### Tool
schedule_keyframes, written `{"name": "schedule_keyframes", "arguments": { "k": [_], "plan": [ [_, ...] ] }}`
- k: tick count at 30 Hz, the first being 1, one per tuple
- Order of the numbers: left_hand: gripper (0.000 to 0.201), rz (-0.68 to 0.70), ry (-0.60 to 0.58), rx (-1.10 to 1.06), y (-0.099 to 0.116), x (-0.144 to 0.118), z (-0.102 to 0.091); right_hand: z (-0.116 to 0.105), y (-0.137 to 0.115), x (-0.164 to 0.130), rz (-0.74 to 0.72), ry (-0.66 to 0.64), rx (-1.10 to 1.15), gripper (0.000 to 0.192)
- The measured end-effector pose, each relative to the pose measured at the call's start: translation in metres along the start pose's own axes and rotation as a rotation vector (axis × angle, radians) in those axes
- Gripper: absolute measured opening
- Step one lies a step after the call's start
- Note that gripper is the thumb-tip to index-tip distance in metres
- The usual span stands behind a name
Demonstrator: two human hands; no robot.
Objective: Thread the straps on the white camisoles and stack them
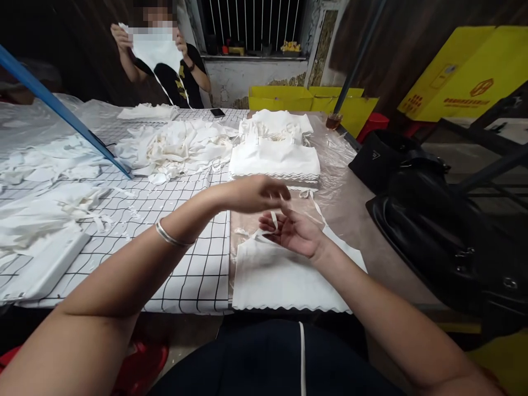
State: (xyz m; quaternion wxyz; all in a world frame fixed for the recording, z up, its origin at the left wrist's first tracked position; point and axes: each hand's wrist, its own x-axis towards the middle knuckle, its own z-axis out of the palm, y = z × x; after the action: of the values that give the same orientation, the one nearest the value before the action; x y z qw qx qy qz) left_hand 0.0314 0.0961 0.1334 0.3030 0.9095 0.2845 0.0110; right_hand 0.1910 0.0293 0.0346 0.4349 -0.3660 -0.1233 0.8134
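Observation:
A white camisole top (284, 280) with thin straps and a wavy hem lies flat at the table's near edge. My right hand (299, 234) is over its upper part, palm up, fingers loosely apart. A thin white strap (274, 220) runs across those fingers; no firm grip on it shows. Just above, my left hand (264, 193) reaches across with its fingers pointing right, slightly blurred and apart, close to the right thumb. I cannot tell whether the two hands touch. Beyond them sits a stack of folded white tops (274, 159).
Heaps of white garments (177, 146) cover the checked cloth (198, 269) on the left. A blue pole (61, 104) slants over them. Black bags (437, 220) lie at the right, yellow bags (280, 98) behind. Across the table a person (177, 82) holds up a white garment (159, 52).

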Motion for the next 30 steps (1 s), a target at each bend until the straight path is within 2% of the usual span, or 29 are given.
{"name": "schedule_keyframes", "arguments": {
  "k": [2,3,5,7,8,10,12,15,20,23,25,27,28,29,30],
  "plan": [
    [0.036,-0.018,0.140,-0.003,-0.011,-0.003,0.006,-0.001,-0.002,-0.004,-0.020,0.034,-0.020,0.031],
    [0.037,-0.025,0.153,0.017,-0.019,-0.002,0.013,-0.002,-0.002,-0.006,-0.030,0.057,-0.051,0.027],
    [0.038,-0.016,0.083,0.055,-0.033,0.004,0.034,-0.002,-0.002,-0.010,-0.059,0.090,-0.152,0.025],
    [0.027,-0.010,0.059,0.067,-0.044,0.014,0.059,-0.002,-0.002,-0.012,-0.101,0.105,-0.267,0.026],
    [0.021,-0.016,0.095,0.061,-0.048,0.019,0.070,-0.003,-0.002,-0.014,-0.124,0.106,-0.319,0.026],
    [0.021,-0.029,0.202,0.012,-0.056,0.029,0.085,-0.008,-0.003,-0.019,-0.155,0.087,-0.408,0.019],
    [0.023,-0.032,0.259,-0.083,-0.065,0.036,0.091,-0.016,-0.001,-0.029,-0.149,0.039,-0.489,0.014],
    [0.026,-0.052,0.238,-0.174,-0.079,0.042,0.092,-0.032,0.004,-0.050,-0.113,-0.016,-0.612,0.031],
    [0.033,-0.186,0.249,-0.036,-0.096,0.043,0.092,-0.049,0.013,-0.088,-0.071,-0.009,-0.690,0.040],
    [0.035,-0.209,0.197,0.037,-0.092,0.036,0.091,-0.051,0.014,-0.101,-0.030,-0.032,-0.697,0.040],
    [0.050,-0.176,0.114,0.067,-0.077,0.028,0.090,-0.050,0.012,-0.103,-0.032,-0.030,-0.681,0.041],
    [0.079,-0.074,0.020,0.071,-0.054,0.019,0.091,-0.047,0.010,-0.099,-0.066,-0.012,-0.664,0.041],
    [0.087,-0.004,-0.009,0.068,-0.041,0.016,0.092,-0.045,0.008,-0.096,-0.088,-0.004,-0.659,0.041],
    [0.086,0.066,-0.021,0.067,-0.028,0.013,0.094,-0.043,0.007,-0.092,-0.110,0.002,-0.656,0.041],
    [0.075,0.126,-0.017,0.070,-0.017,0.012,0.096,-0.042,0.005,-0.089,-0.129,0.007,-0.650,0.041]
  ]
}}
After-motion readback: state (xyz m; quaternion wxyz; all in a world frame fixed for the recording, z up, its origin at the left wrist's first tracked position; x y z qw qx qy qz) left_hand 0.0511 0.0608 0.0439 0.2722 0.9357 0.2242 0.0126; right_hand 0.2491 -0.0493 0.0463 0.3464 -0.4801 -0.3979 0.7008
